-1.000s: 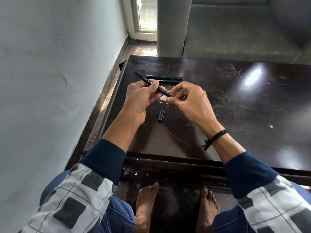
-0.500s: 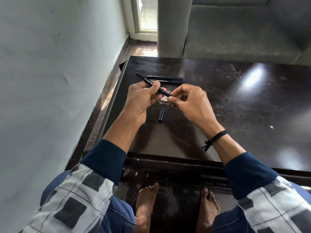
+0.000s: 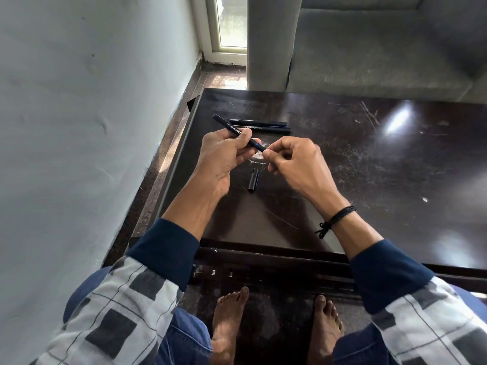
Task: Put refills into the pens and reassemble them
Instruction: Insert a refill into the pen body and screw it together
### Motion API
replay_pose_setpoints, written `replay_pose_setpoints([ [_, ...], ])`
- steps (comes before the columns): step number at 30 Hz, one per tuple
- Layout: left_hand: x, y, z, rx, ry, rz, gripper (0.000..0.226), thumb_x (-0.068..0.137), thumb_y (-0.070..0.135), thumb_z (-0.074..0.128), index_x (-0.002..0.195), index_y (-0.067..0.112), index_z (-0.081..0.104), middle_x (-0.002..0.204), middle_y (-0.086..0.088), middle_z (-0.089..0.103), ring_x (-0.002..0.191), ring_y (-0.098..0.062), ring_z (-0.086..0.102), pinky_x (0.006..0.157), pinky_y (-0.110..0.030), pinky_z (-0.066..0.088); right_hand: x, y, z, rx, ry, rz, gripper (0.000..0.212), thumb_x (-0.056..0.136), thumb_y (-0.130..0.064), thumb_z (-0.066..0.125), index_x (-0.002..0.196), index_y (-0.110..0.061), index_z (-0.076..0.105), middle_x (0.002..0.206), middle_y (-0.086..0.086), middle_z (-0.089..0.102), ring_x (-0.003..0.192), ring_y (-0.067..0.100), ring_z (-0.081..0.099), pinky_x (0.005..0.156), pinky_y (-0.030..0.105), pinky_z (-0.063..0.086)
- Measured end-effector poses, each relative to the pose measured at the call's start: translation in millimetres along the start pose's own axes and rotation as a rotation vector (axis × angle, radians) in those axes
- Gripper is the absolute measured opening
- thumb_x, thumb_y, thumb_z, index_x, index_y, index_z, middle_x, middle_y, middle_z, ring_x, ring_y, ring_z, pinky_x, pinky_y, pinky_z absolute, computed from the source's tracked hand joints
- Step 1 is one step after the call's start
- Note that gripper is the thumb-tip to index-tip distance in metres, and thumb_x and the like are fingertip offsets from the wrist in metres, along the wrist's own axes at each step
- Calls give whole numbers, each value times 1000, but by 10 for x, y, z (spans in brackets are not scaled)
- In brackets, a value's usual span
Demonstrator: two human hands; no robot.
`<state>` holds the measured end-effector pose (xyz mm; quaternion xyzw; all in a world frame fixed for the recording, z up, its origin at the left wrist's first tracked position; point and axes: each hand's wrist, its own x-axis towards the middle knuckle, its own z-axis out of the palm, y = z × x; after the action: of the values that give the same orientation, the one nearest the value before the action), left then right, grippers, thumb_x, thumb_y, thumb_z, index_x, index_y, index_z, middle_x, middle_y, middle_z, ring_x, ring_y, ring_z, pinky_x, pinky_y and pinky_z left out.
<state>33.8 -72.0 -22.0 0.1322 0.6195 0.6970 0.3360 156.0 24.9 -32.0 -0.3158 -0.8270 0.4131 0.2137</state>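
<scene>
1. A seated person held a dark pen (image 3: 232, 126) above a scratched table (image 3: 369, 167), the left hand (image 3: 224, 156) curled round its middle with the thumb on top.
2. The pen slanted from upper left down to the right, clear of the tabletop, its far end jutting past the knuckles.
3. The right hand (image 3: 295, 162) met the pen's near end, thumb and forefinger pinched at the tip and the other fingers curled under. Whether a refill sat between those fingertips could not be told.
4. A black cap (image 3: 253, 180) lay on the table just below the two hands, touching neither.
5. Two other pens (image 3: 261, 126) lay side by side on the table beyond the hands, towards its far left corner.
6. A black cord bracelet (image 3: 340, 217) circled the right wrist.
7. A grey sofa (image 3: 369, 48) stood behind the table, with a pale wall (image 3: 79, 127) to the left.
</scene>
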Motion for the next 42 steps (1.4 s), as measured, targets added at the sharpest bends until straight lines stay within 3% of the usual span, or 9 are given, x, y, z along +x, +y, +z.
replay_pose_setpoints([
  [5, 10, -7, -9, 4, 12, -1, 8, 95, 11, 65, 90, 6, 69, 88, -15, 76, 82, -19, 75, 75, -25, 60, -12, 8, -6, -2, 18, -25, 18, 86, -40, 79, 91, -25, 71, 71, -4, 72, 64, 6, 66, 62, 23, 53],
  [11, 15, -22, 5, 10, 2, -6, 10, 95, 11, 65, 96, 2, 68, 92, -16, 76, 82, -19, 74, 75, -24, 60, 2, 3, -20, -27, 13, -6, 11, 92, -32, 73, 85, -23, 73, 69, -6, 73, 68, 11, 69, 73, 37, 58],
  [17, 16, -6, -11, 9, 22, 6, 7, 95, 10, 66, 92, 4, 69, 87, -13, 76, 85, -19, 76, 76, -26, 61, -12, 0, -22, -7, 23, -21, 21, 84, -39, 81, 95, -25, 71, 74, -6, 71, 66, 4, 65, 65, 25, 54],
  [23, 6, -23, 3, 9, 17, -5, 11, 95, 11, 66, 98, 0, 68, 92, -17, 76, 84, -20, 76, 74, -24, 60, 5, 8, -16, -14, 21, 15, 12, 90, -32, 75, 83, -23, 72, 69, -6, 73, 70, 15, 70, 75, 41, 59],
  [29, 11, 0, -11, 0, 25, 7, 7, 95, 10, 66, 90, 5, 69, 86, -13, 76, 83, -20, 76, 76, -26, 61, -13, -7, -11, 5, 19, -4, 20, 83, -42, 82, 90, -27, 70, 73, -3, 72, 67, 9, 68, 65, 28, 55],
  [35, 5, -28, 8, 8, 9, 2, 9, 95, 11, 65, 92, 4, 69, 88, -15, 76, 83, -19, 75, 75, -25, 60, 2, 9, -22, 0, 32, 10, 18, 85, -38, 79, 84, -22, 71, 72, -3, 73, 71, 17, 71, 74, 42, 59],
  [38, 8, -16, 4, 10, 16, 5, 9, 95, 11, 65, 93, 3, 69, 88, -15, 76, 83, -20, 75, 77, -26, 61, -8, 5, -15, 11, 19, 4, 15, 88, -37, 77, 87, -23, 72, 72, -2, 73, 69, 15, 70, 72, 36, 58],
  [40, 10, -9, -1, 5, 24, 4, 8, 95, 11, 66, 91, 5, 69, 88, -14, 76, 83, -20, 75, 78, -27, 61, -12, 3, -15, 7, 23, -12, 19, 84, -40, 80, 91, -26, 70, 73, -3, 71, 64, 4, 64, 63, 23, 54],
  [42, 9, -11, -1, 7, 22, 3, 8, 95, 10, 66, 90, 5, 69, 86, -13, 76, 83, -19, 75, 78, -26, 61, -9, 5, -20, 10, 30, -13, 21, 82, -39, 83, 90, -25, 70, 73, -5, 70, 60, -1, 58, 57, 19, 48],
])
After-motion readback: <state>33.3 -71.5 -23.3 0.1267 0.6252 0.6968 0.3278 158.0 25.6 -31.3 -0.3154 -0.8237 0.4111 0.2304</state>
